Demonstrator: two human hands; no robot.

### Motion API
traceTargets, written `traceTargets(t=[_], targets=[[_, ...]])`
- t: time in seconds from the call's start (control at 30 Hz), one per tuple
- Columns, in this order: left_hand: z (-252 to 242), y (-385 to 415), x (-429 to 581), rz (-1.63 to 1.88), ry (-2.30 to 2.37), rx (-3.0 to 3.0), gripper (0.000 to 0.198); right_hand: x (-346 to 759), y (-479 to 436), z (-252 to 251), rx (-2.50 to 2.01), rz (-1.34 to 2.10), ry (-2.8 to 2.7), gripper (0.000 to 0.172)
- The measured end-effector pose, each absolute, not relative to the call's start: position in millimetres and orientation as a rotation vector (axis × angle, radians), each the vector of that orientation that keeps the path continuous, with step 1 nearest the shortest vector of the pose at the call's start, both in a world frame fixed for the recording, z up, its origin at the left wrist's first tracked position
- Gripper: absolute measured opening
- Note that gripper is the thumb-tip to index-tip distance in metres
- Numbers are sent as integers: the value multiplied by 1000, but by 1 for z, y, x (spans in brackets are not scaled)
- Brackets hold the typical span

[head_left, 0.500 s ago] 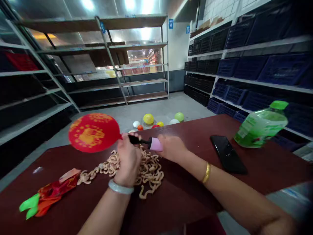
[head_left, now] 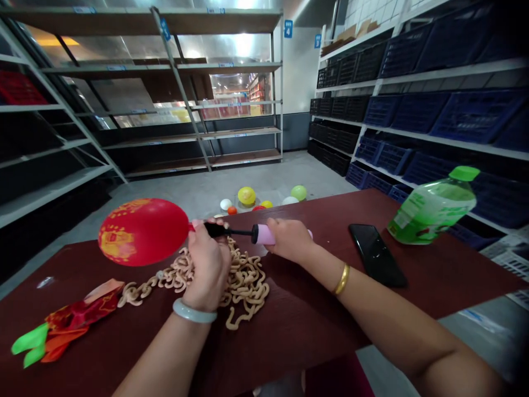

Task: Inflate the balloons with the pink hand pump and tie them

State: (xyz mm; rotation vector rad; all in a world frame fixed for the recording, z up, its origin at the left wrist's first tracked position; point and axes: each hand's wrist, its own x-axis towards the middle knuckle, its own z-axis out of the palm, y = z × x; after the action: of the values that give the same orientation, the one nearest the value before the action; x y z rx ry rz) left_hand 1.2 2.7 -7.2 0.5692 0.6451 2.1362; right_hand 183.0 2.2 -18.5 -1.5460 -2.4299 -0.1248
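A red balloon with yellow print, partly inflated, sits on the nozzle end of a hand balloon pump with a black front and a pink barrel. My left hand is closed round the balloon's neck and the pump's black end. The pump's pink part is gripped in my right hand, with a black rod showing between the two hands. Below my left hand lies a heap of beige curled pieces on the dark red table. Flat balloons in red, orange and green lie at the left.
A black phone and a green-capped bottle stand on the table's right side. Several inflated balloons rest on the floor beyond. Shelves line the back, and blue crates fill the right-hand rack.
My right hand has drawn away from the left, and more of the pump's black rod shows. The balloon looks slightly turned, its print now more to the left. The whole view has shifted a little.
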Motion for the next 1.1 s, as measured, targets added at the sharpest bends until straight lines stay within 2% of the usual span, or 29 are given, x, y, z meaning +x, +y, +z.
traceTargets(t=[0.2, 0.37, 0.57, 0.93, 1.1], targets=[[-11, -11, 28, 2029, 603, 609, 23, 166, -15, -9, -1513, -1, -2435, 33], [11, 1, -23, 2123, 712, 564, 17, 170, -7, -11, -1503, 14, -2467, 39], [20, 18, -76, 2236, 767, 472, 22, 181, 5, -19, -1520, -49, -2494, 37], [-11, -15, 32, 2046, 599, 582, 26, 174, -12, -12, -1500, -54, -2461, 35], [-2, -16, 24, 2033, 596, 616, 28, 169, -13, -12, -1485, -42, -2442, 36]])
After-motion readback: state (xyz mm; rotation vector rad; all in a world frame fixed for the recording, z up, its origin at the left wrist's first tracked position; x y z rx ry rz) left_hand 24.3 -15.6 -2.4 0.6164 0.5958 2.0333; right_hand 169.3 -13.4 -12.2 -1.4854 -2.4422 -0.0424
